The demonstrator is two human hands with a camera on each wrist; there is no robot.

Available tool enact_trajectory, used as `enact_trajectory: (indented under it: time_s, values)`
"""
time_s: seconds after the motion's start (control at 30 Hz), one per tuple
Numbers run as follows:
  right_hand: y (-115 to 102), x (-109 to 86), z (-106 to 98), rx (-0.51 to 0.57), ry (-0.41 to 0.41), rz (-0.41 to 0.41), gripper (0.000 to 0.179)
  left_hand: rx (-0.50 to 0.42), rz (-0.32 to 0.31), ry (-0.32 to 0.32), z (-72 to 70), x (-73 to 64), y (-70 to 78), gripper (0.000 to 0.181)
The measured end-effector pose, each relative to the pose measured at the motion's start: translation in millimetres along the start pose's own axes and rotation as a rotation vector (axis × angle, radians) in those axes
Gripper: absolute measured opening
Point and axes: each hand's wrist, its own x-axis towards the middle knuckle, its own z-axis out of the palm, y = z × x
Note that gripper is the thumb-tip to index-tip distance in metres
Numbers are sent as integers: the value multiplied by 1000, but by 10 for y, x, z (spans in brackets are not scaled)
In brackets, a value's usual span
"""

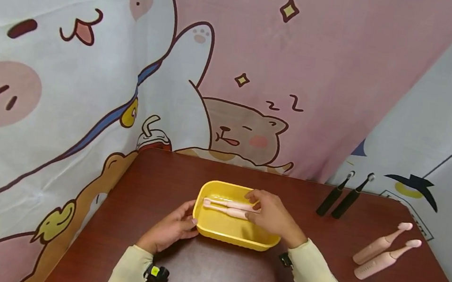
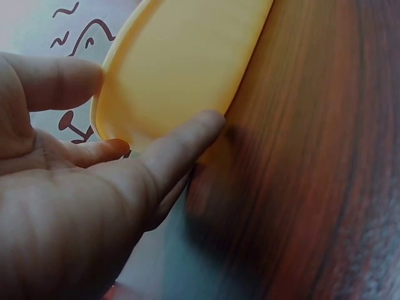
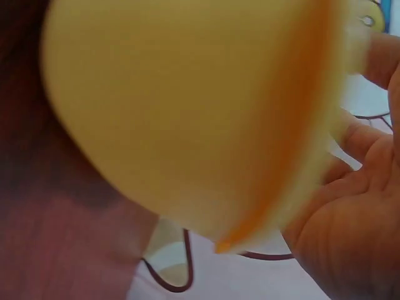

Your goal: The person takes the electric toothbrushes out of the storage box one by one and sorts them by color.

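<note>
A yellow plastic basket [image 1: 234, 240] sits on the table with two pink electric toothbrushes [image 1: 234, 212] lying side by side inside, brush heads toward the left. My left hand [image 1: 172, 227] holds the left end of the basket [image 2: 181, 69], thumb against the front wall and fingers round the corner. Over the basket's right end is my right hand [image 1: 269, 216], its fingers spread around the handle ends of the toothbrushes and partly covering them. In the right wrist view the blurred basket wall hides the fingertips of the right hand [image 3: 356, 206].
Two black electric toothbrushes [image 1: 346, 203] stand upright at the back right of the dark red table [image 1: 152, 179]. Nearer, two more pink electric toothbrushes [image 1: 377, 265] stand by the right edge. A cartoon-printed cloth [image 1: 324, 77] hangs behind and beside the table.
</note>
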Motion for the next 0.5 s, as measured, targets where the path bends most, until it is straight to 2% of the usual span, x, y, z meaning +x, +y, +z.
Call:
enact_trajectory:
  time_s: [0.2, 0.5]
  values:
    - [95, 36, 114, -76, -22, 17, 37, 3, -3, 3, -12, 0, -12, 62]
    - [145, 85, 160, -88, -17, -13, 31, 9, 1, 4, -23, 8, -12, 63]
